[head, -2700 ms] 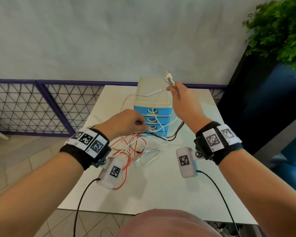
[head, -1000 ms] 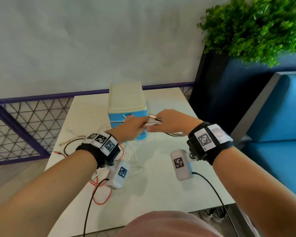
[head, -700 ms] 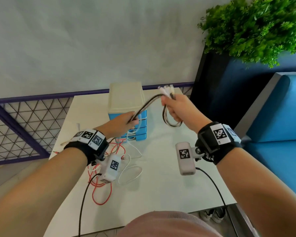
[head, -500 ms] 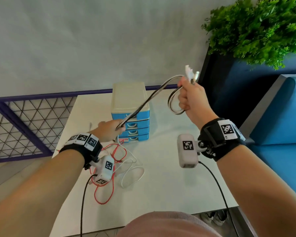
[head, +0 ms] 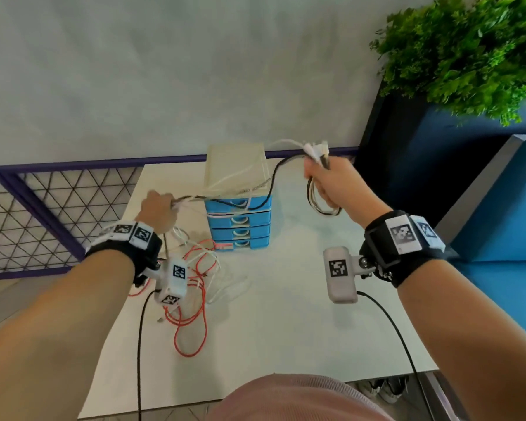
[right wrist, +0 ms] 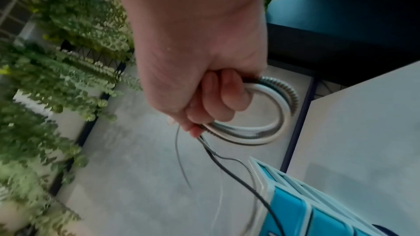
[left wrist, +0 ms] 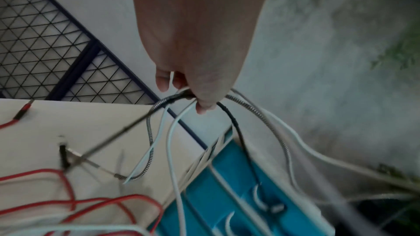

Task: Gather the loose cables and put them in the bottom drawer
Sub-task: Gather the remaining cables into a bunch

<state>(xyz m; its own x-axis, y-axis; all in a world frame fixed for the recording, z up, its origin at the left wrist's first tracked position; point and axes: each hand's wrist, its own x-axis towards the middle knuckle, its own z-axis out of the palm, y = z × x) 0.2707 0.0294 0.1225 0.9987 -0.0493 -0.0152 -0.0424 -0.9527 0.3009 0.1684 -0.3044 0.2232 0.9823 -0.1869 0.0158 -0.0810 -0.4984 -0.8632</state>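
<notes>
A bundle of white, black and braided cables stretches between my two hands, passing in front of the blue drawer unit. My right hand grips a coiled loop of these cables, with the plugs sticking up above the fist. My left hand pinches the same strands further along, left of the drawers. A red cable and thin white cable lie tangled on the white table below my left wrist. All drawers look closed.
A purple mesh railing runs along the table's left and far side. A dark planter with a green plant and a blue seat stand to the right. A grey wall rises behind.
My right hand has dropped lower with the coiled loop. My left hand has slid left and outward along the strands, stretching them across the drawer unit.
</notes>
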